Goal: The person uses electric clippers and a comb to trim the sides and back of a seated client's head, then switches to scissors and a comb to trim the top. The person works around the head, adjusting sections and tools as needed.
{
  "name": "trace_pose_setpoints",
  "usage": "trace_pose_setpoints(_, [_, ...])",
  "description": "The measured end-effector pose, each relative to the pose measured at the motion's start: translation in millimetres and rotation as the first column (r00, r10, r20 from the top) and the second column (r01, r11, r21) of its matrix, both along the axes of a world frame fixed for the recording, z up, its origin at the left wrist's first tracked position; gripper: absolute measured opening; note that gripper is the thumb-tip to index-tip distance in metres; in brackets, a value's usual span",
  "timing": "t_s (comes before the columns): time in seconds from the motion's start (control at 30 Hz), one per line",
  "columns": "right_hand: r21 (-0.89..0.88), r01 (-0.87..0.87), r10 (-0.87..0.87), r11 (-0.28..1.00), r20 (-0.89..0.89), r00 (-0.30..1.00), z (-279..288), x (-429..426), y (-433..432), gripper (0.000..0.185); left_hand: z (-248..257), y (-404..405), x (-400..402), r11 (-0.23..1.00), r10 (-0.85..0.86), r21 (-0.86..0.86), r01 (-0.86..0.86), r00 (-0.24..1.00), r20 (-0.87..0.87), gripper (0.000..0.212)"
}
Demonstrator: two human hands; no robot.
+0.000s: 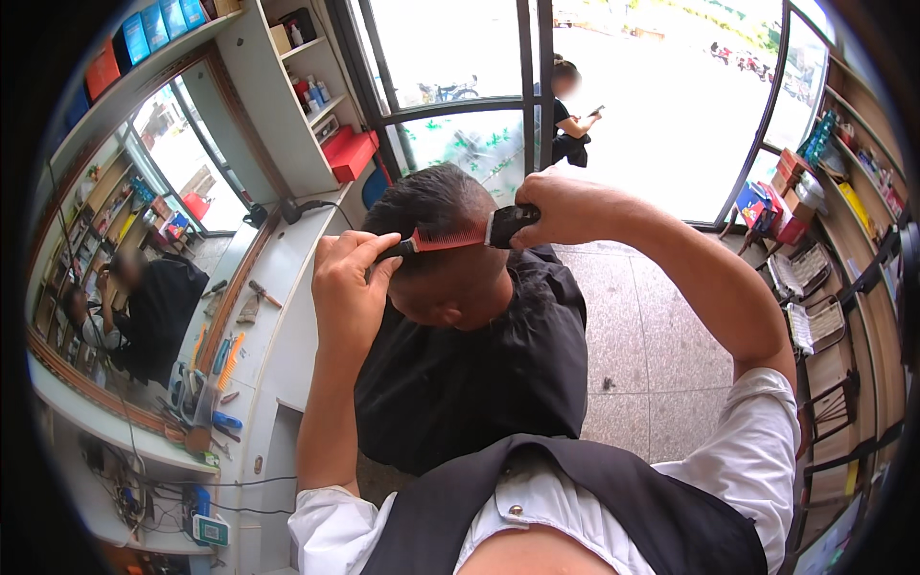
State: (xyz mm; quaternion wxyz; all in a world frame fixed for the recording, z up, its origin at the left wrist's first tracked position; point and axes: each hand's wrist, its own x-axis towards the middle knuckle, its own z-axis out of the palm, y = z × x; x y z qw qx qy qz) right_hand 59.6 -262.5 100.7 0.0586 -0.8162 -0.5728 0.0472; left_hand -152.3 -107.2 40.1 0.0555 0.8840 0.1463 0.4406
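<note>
Between my hands is the head of a seated person (431,194) with dark hair, cut short at the side and back. A black barber's cape (467,374) covers the body, with loose hair clippings on it near the neck. My left hand (352,277) pinches the black handle of a red comb (453,238), whose teeth lie against the hair. Black hair clippers (512,224) are in my right hand (564,205), their blade at the comb's far end. Part of the clippers is hidden by my fingers.
On the left, a counter (269,323) under a framed mirror (136,237) holds brushes, combs and tools. A red box (350,154) sits near the glass door. Another person (568,118) is in the doorway. Chairs (816,327) and shelves (862,237) line the right side.
</note>
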Motion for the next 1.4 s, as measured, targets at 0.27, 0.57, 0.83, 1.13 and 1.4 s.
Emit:
trace_pose_setpoints(0.27, [0.075,-0.097,0.086,0.992,0.134,0.987,25,-20,18,0.044,10,-1,8,0.998,0.007,0.07,-0.009,1.0,0.022,0.025])
trace_pose_setpoints(0.57, [-0.01,0.009,-0.01,1.0,-0.141,0.99,19,19,13,0.047,24,-1,3,0.988,-0.107,-0.127,0.085,0.979,-0.176,0.026])
trace_pose_setpoints(0.83, [-0.112,-0.044,0.026,0.993,-0.158,0.987,23,22,16,0.042,30,11,19,1.0,-0.016,0.006,0.017,0.996,-0.09,0.023])
trace_pose_setpoints(1.13, [0.016,-0.094,0.095,0.995,-0.206,0.974,43,9,40,0.042,46,7,22,0.997,-0.062,-0.05,0.054,0.98,-0.189,0.025])
trace_pose_setpoints(1.4, [-0.096,0.008,-0.039,0.995,-0.328,0.944,27,47,20,0.038,57,19,28,0.992,-0.08,-0.12,0.043,0.945,-0.318,0.023])
